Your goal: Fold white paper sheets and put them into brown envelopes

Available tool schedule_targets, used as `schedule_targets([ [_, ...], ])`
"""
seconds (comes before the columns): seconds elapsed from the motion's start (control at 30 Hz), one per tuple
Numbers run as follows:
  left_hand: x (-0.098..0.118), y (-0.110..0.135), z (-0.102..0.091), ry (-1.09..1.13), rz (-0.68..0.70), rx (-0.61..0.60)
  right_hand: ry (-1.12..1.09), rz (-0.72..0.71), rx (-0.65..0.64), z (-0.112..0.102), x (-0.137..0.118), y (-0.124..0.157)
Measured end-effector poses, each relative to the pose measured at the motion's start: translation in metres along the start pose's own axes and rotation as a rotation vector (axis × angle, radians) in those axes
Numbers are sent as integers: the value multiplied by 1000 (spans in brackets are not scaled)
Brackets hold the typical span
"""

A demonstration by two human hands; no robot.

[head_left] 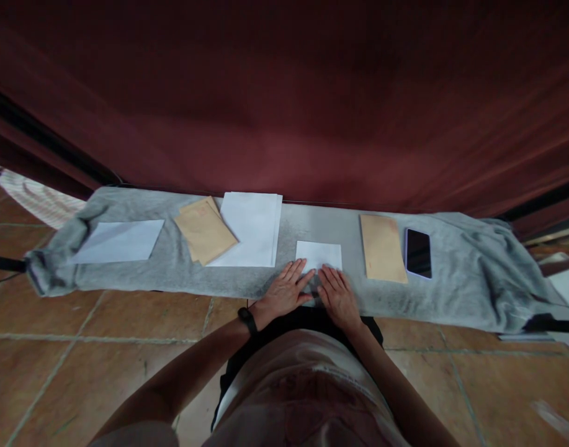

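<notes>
A small white sheet of paper, apparently folded, lies on the grey cloth in front of me. My left hand lies flat with its fingertips on the paper's near left corner. My right hand rests flat on the near right edge, fingers stretched out. Both thumbs point inward, close to each other. To the right of the paper is a brown envelope. Left of it lies a stack of larger white sheets, partly covered by several brown envelopes.
A phone lies right of the single envelope. Another white sheet is at the left end. Grey cloth covers the narrow bench, rumpled at both ends. A dark red curtain hangs behind it, and floor tiles show in front.
</notes>
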State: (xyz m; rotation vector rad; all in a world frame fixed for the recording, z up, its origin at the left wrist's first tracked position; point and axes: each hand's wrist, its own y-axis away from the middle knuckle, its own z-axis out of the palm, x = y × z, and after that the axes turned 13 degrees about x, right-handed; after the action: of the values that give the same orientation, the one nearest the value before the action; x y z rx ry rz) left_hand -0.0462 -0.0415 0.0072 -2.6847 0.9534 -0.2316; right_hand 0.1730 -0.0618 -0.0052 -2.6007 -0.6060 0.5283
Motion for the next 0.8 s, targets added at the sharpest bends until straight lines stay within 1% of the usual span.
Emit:
schedule_targets([
  [0.1,0,1,0,-1,13,0,27,1,-28,0,-4,-2],
  [0.37,0,4,-1,8,18,2,82,46,17,2,2,7],
  [0.6,-4,14,3,-12,-20,25,138,94,72,5,3,13],
  [0.8,-4,23,0,-52,-76,51,147,133,100,4,5,19],
])
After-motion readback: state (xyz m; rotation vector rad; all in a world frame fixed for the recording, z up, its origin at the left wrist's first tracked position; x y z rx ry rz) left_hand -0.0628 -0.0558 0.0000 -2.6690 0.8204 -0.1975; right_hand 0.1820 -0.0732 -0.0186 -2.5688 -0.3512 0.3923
